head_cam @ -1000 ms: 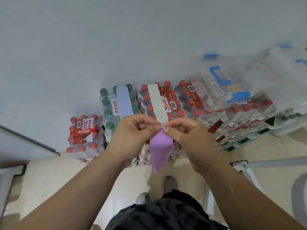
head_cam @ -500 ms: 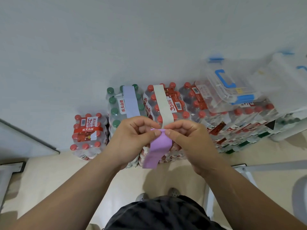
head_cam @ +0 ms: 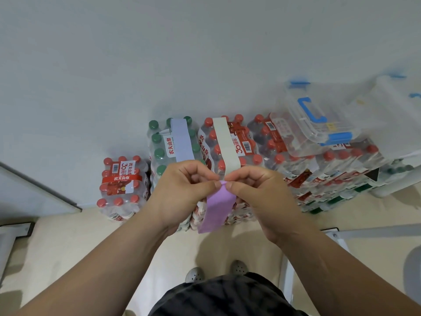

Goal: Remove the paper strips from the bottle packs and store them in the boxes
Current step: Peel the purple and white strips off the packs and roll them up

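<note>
A purple paper strip [head_cam: 217, 207] hangs folded in front of me, pinched at its top by my left hand [head_cam: 182, 192] and my right hand [head_cam: 257, 195], thumbs almost touching. Behind them, a green-capped bottle pack [head_cam: 159, 144] carries a pale blue strip [head_cam: 182, 141]. Beside it a red-capped pack [head_cam: 248, 144] carries a pale green-white strip [head_cam: 225, 142]. A clear plastic box with blue handle and latches [head_cam: 312, 124] lies on red-capped packs at the right. A second clear box [head_cam: 391, 110] sits further right, blurred.
A low stack of red-capped packs [head_cam: 120, 188] stands at the left against the white wall. More packs [head_cam: 330, 179] are stacked at the right. A metal frame leg [head_cam: 337, 236] is by my right arm, another frame [head_cam: 13, 233] at far left. My shoes [head_cam: 216, 271] stand on the beige floor.
The purple strip has been folded shorter and shifted slightly between my fingers; both hands stay together at its top. The view tilted down a little.
</note>
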